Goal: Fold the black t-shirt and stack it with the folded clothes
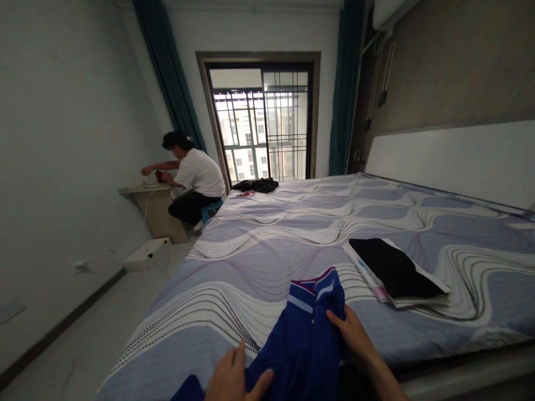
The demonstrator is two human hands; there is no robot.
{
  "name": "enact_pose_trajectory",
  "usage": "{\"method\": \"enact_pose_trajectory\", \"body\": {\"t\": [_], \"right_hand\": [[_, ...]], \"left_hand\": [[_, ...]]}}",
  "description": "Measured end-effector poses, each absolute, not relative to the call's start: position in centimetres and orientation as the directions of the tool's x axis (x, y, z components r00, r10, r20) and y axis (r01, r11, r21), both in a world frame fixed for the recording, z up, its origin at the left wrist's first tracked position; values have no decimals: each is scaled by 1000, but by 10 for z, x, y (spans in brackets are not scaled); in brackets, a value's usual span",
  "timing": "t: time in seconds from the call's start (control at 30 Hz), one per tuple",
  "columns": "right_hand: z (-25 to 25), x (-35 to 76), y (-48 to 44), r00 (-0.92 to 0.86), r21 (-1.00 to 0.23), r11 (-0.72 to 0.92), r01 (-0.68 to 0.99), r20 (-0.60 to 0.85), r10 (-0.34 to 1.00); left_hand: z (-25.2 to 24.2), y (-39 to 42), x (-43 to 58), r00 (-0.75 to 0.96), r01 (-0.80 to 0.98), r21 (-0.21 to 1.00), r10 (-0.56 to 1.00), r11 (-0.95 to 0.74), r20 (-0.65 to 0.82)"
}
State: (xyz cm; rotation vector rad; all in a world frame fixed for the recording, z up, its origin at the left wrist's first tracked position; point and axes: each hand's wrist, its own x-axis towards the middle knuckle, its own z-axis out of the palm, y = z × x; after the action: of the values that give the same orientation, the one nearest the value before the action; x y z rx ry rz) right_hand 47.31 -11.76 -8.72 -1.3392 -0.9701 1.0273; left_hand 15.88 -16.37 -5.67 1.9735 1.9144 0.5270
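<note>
Bedroom, window bright at top centre, and a big bed [317, 234] with a wavy grey-and-white cover fills most of the frame. Low centre, a blue garment [307, 334] lies on the near edge of the bed, its striped cuff end pointing up the frame. Left hand [234, 376] at the bottom grips a fold of the garment, thumb over the cloth, pinning it to the cover. Right hand [355, 334] lies open along the garment's right edge, fingers flat, steadying that side. Right of centre, a black cloth [393, 267] rests on a flat stack of papers, apart from the garment. Upper left, a person [196, 184] sits at a small desk [146, 192], hands busy there.
</note>
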Motion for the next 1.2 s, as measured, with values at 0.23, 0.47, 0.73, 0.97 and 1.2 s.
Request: {"method": "enact_pose_trajectory", "body": {"t": [0.23,0.47,0.73,0.97,1.2], "right_hand": [[-40,489,-103,166,-991,31,-129,9,986],[68,544,-58,-166,-978,-206,-28,-199,966],[-1,521,-13,-153,-749,67,660,-46,987],[-79,498,-28,64,-395,-24,918,88,994],[-84,501,37,74,-125,-65,990,63,995]], "left_hand": [[-33,-135,191,286,589,807,920,51,-267],[46,-91,110,117,30,963,956,268,-270],[-11,-32,119,45,810,586,996,12,-82],[-97,-22,120,154,887,399,963,-232,219],[-98,59,111,212,890,394,973,-229,86]]}}
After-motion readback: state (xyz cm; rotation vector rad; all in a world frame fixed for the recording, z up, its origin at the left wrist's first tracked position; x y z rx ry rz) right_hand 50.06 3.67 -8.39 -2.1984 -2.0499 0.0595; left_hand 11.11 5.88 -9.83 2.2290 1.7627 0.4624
